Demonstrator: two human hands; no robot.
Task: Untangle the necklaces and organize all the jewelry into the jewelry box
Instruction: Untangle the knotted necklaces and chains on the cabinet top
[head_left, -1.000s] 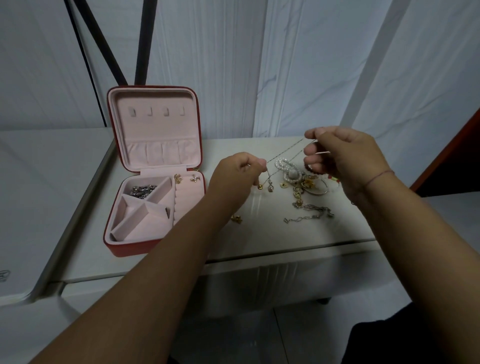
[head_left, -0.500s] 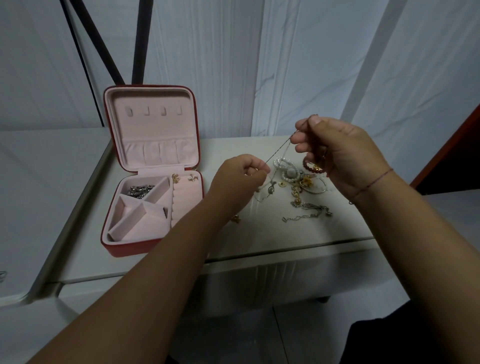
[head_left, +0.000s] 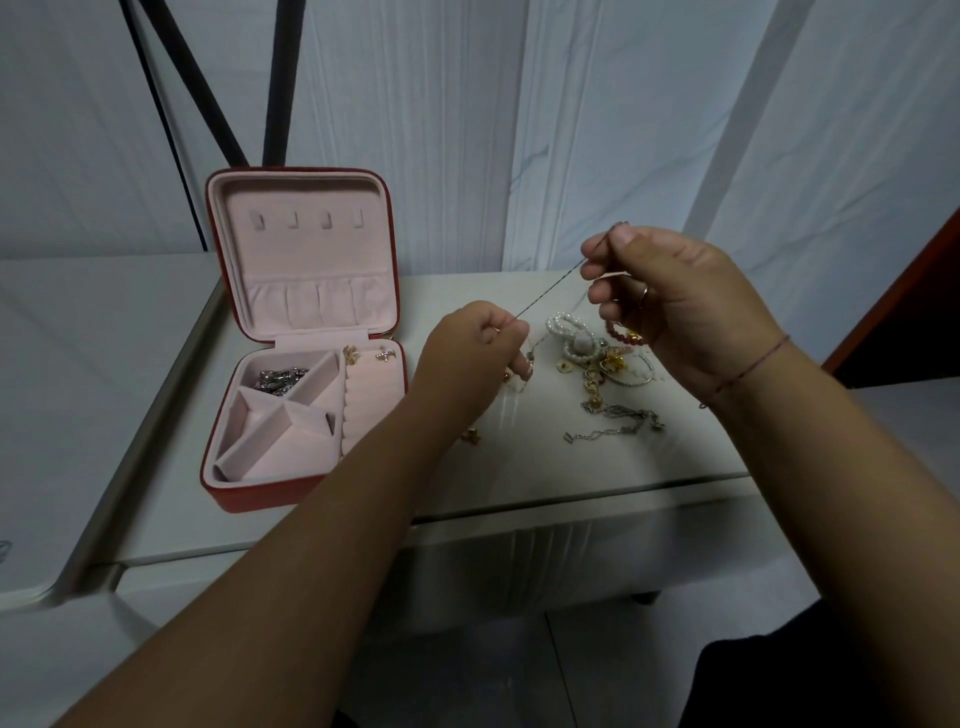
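A thin chain necklace (head_left: 550, 290) is stretched taut between my two hands above the table. My left hand (head_left: 470, 348) pinches its lower end, with small pendants dangling under the fingers. My right hand (head_left: 670, 296) pinches the upper end, higher and to the right; a red bead bracelet (head_left: 621, 335) hangs by its lower fingers. A tangled pile of jewelry (head_left: 597, 364) with a pearl piece (head_left: 569, 335) and a silver chain (head_left: 618, 423) lies under my right hand. The red jewelry box (head_left: 249, 499) stands open at left, holding a silver piece (head_left: 280, 376) and two earrings (head_left: 369, 356).
A small gold earring (head_left: 471, 435) lies on the white table (head_left: 519, 467) by my left wrist. The table's front edge runs just below the jewelry. A white wall and black tripod legs (head_left: 208, 104) stand behind the box. A second surface (head_left: 78, 364) adjoins at left.
My right hand has risen and drawn the thin chain up and taut. My left hand shifted slightly left with the other end. The red bead bracelet has come up by my right fingers.
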